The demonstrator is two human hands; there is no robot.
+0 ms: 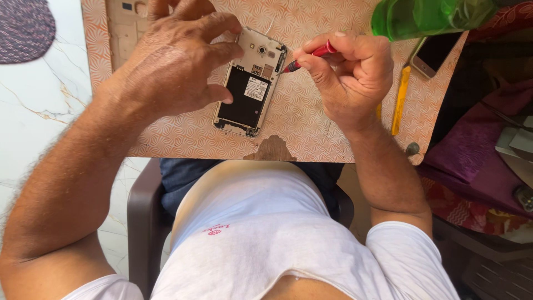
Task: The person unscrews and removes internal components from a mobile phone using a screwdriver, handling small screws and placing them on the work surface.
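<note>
Clearly, the risk is a slip: the red screwdriver, pinched between thumb and curled fingers of the right hand, meets the open phone at its upper right edge, and a skid could gouge the black battery. The left hand arches over the phone's left side, fingertips pressing it to the surface near the front edge.

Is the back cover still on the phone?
No. The phone lies open-backed on the table, its black battery exposed, while the right hand holds a red screwdriver to its edge.
</note>
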